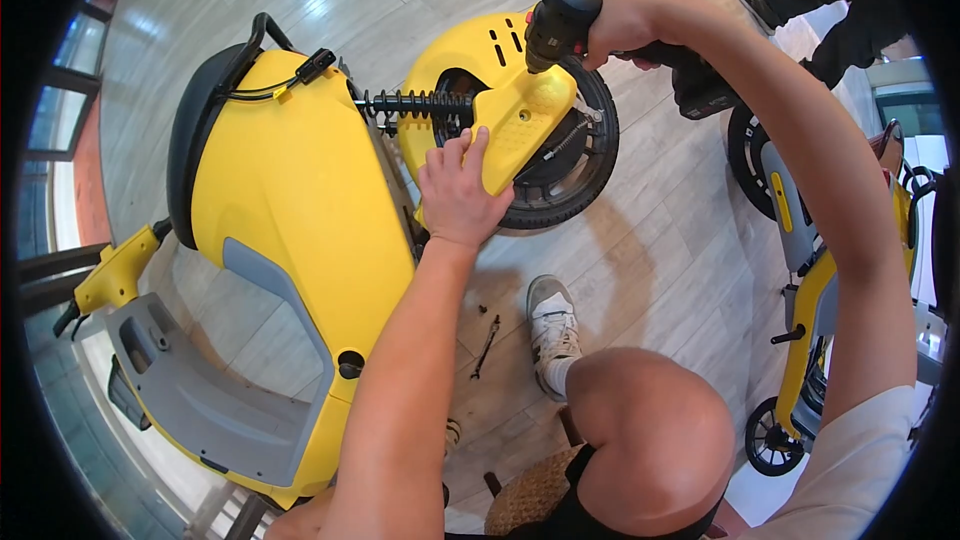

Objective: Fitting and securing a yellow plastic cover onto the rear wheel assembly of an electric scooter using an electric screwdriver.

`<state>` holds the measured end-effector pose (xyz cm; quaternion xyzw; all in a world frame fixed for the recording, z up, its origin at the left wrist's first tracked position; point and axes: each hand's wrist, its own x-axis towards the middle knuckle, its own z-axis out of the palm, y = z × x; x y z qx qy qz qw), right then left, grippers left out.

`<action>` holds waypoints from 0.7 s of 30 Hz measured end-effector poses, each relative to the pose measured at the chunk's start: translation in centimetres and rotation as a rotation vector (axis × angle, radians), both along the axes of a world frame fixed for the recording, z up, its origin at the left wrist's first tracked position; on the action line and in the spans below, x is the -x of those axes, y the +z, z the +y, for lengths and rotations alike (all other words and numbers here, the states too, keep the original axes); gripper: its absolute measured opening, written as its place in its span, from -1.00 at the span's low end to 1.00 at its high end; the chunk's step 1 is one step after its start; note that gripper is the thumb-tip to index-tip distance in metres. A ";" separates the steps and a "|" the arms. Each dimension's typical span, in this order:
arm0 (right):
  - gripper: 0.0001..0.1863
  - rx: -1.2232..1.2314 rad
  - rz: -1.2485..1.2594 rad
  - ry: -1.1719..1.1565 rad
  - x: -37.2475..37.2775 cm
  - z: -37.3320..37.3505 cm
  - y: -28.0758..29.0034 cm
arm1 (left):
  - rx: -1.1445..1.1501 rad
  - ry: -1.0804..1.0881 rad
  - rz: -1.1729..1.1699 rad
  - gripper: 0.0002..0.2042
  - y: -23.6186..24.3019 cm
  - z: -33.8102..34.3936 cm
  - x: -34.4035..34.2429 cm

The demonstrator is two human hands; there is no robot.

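A yellow electric scooter lies on its side, with its rear wheel toward the far middle. Over the wheel sits a yellow plastic cover with a hole in it. My left hand grips the cover's near, narrow end, fingers bent over it and thumb at the other side. My right hand is closed around a black cordless drill. The drill points down at the cover's far end; its tip is hidden there. A black coil-spring shock absorber runs from the scooter body toward the cover.
A small wrench lies on the wood-look floor near my shoe. Another yellow-and-grey scooter stands at the right. A person in dark trousers is at the far right. A woven stool is beneath me.
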<state>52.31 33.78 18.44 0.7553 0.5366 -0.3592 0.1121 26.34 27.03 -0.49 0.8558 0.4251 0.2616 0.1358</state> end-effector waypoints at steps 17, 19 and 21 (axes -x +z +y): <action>-0.76 0.027 0.094 -0.118 -0.7 -0.9 -0.8 | 0.015 -0.001 0.052 -0.24 0.4 0.1 -0.4; -0.76 0.026 0.099 -0.108 -0.9 -0.8 -1.2 | 0.013 -0.001 0.050 -0.25 0.4 0.1 -0.4; -0.76 0.025 0.102 -0.100 -0.9 -0.6 -1.3 | 0.011 -0.005 0.048 -0.25 0.3 0.0 -0.3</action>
